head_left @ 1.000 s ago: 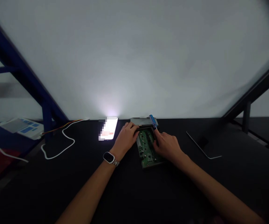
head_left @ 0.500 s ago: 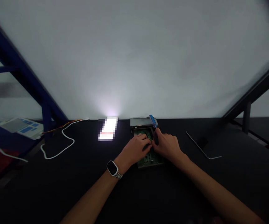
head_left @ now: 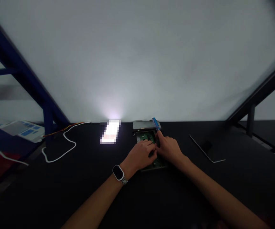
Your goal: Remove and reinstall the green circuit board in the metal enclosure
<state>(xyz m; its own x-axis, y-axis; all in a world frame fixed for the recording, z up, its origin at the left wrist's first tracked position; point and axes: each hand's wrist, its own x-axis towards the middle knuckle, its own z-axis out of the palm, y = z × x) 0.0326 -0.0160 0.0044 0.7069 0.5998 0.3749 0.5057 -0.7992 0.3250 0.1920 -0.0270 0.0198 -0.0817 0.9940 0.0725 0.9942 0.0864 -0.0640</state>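
A green circuit board [head_left: 160, 166] in a metal frame lies on the black table, partly covered by both hands. My left hand [head_left: 141, 154] rests over its middle with curled fingers, and the fingertips meet those of my right hand. Whatever the left fingertips pinch, if anything, is hidden. My right hand [head_left: 169, 148] is closed round a slim blue-handled tool [head_left: 155, 123], whose blue end sticks up and away from me past the thumb. Its lower end is too dark to make out. A flat metal panel [head_left: 143, 125] lies along the far edge of the board.
A bright, blurred-out phone-like rectangle [head_left: 110, 132] lies left of the board. A white cable [head_left: 74, 145] curls further left, near a white-and-blue sheet [head_left: 24, 130]. On the right is a bent metal rod [head_left: 201, 150]. A pale wall [head_left: 137, 63] rises behind the table.
My left hand has shifted slightly right and toward me, uncovering more of the board's far part. The right hand has moved slightly left, still holding the tool.
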